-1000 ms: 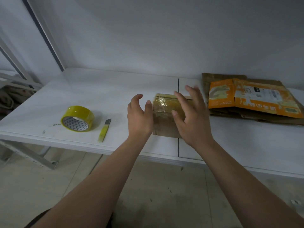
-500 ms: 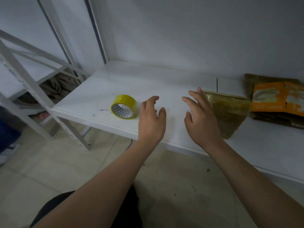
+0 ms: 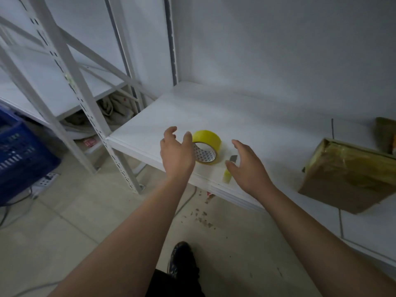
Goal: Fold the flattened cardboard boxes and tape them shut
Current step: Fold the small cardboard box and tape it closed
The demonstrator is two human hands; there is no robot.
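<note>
A yellow tape roll (image 3: 209, 144) lies on the white shelf (image 3: 257, 129) near its front left corner. My left hand (image 3: 176, 155) hovers open just left of the roll, its fingers curled and partly covering it. A yellow-handled utility knife (image 3: 229, 171) lies right of the roll, partly hidden by my right hand (image 3: 248, 168), which is open with spread fingers above it. The taped brown cardboard box (image 3: 347, 174) stands at the right, overhanging the shelf's front edge. Neither hand touches it.
A stack of flattened boxes (image 3: 385, 133) shows at the far right edge. White metal racking (image 3: 85, 103) stands at the left, with a blue crate (image 3: 19, 151) and a power strip (image 3: 45, 181) on the floor. My shoe (image 3: 182, 260) is below.
Both hands left the taped box and moved left to the tape roll and knife. The view swung left, so the box now sits at the right.
</note>
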